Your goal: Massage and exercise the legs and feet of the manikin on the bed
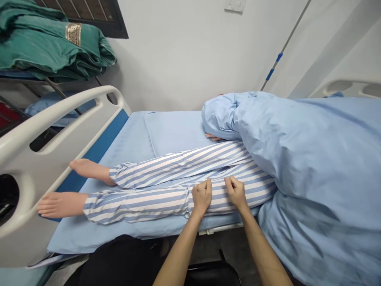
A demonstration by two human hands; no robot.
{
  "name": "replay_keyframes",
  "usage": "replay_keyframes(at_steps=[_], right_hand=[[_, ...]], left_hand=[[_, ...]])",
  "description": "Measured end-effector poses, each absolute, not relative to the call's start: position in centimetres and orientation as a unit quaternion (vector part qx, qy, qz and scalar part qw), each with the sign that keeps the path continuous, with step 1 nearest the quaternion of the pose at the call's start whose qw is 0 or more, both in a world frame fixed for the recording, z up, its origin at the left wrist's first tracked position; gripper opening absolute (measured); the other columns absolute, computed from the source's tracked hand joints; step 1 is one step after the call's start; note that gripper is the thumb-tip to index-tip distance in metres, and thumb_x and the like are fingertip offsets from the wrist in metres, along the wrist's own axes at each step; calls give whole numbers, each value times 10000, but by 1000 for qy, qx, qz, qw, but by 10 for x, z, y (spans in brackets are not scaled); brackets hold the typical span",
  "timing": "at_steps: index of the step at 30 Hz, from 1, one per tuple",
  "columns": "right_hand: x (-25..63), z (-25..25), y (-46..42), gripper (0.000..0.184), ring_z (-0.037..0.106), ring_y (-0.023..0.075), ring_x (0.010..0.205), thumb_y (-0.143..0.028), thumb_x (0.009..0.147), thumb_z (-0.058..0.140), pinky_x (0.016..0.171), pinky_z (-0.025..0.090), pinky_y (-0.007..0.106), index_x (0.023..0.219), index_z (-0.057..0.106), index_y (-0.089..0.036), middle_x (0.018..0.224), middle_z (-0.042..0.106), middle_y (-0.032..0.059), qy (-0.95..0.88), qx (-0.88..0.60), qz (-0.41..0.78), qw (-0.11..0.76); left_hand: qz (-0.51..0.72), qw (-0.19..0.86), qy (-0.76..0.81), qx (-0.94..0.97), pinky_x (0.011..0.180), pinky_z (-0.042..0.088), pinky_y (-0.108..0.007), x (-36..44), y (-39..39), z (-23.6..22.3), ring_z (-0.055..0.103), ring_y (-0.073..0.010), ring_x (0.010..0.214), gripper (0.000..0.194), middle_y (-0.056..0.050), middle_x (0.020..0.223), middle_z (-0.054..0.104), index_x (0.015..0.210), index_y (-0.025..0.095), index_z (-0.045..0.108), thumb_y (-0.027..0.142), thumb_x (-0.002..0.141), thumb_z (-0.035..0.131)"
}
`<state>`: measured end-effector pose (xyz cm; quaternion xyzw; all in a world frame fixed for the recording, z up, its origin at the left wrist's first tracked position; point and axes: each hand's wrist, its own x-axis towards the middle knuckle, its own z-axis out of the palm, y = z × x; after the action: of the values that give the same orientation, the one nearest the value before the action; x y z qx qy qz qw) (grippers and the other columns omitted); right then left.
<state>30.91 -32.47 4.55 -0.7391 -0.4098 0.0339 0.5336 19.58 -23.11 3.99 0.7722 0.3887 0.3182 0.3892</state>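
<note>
Blue-striped pyjama trousers (139, 202) clothe a manikin (89, 169) lying on a hospital bed (175, 133), its bare feet (61, 204) toward nine o'clock by the white footboard (38, 159). The person's left hand (201, 196) and right hand (236, 192) rest side by side on the thigh at six o'clock, fingers curled against the cloth; whether they pinch it cannot be told. A pale blue quilt (312, 159) covers the upper body at three o'clock; folded green linen (44, 43) sits at ten.
</note>
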Motion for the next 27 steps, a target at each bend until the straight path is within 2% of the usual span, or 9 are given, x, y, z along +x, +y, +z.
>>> replay_keyframes(at_steps=[5,10,13,18,23,27], right_hand=[[313,46,-330,446,273,87,498,-423,947,434,500,244,256,585,267,-224,539,246,-68,-389,-717,54,575],[313,48,-330,443,277,90,498,-428,940,438,500,249,252,576,290,-223,526,258,-69,-372,-706,69,598],[312,50,-330,449,281,92,493,-453,930,439,494,255,251,568,303,-224,517,266,-68,-360,-704,79,607],[313,49,-330,443,300,97,503,-484,916,454,494,272,249,581,326,-224,522,302,-63,-339,-701,84,622],[314,48,-325,437,319,101,515,-480,914,461,501,285,250,586,326,-225,533,317,-62,-335,-709,86,614],[314,74,-332,438,307,94,497,-461,924,458,497,272,251,581,332,-220,524,309,-66,-381,-727,77,566]], left_hand=[[348,454,336,748,499,202,-285,205,-239,66,266,-95,447,504,37,442,249,483,215,218,394,939,336],[366,530,264,718,493,279,-279,220,-260,100,305,-96,439,545,21,429,314,462,223,274,459,952,310],[350,573,294,680,488,305,-273,234,-268,93,313,-99,430,548,12,424,336,462,230,279,451,961,230],[302,481,313,761,517,252,-267,251,-268,54,312,-97,465,441,22,436,355,480,210,309,346,893,380],[306,451,310,779,532,227,-268,250,-266,49,317,-99,482,412,23,444,385,487,199,316,290,884,376],[296,450,323,778,544,234,-263,249,-266,52,313,-99,487,414,28,446,387,484,196,313,286,881,386]])
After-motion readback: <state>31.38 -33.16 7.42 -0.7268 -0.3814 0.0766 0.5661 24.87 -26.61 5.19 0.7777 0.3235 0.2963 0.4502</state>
